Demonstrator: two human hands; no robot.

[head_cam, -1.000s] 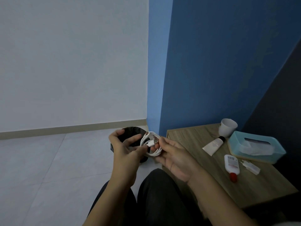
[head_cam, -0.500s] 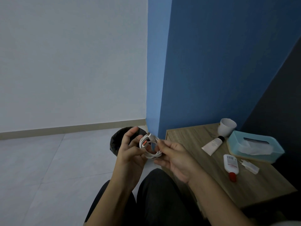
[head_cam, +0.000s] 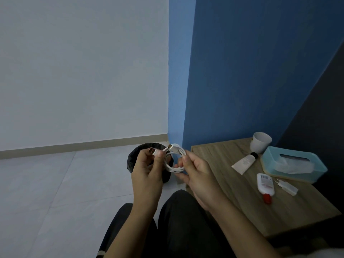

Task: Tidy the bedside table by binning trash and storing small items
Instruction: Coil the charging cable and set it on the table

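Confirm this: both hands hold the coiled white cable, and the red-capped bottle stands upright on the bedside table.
One thing is wrong. The head view shows the red-capped bottle lying on its side on the bedside table, not upright. The rest holds: the left hand and the right hand both hold the coiled white cable.
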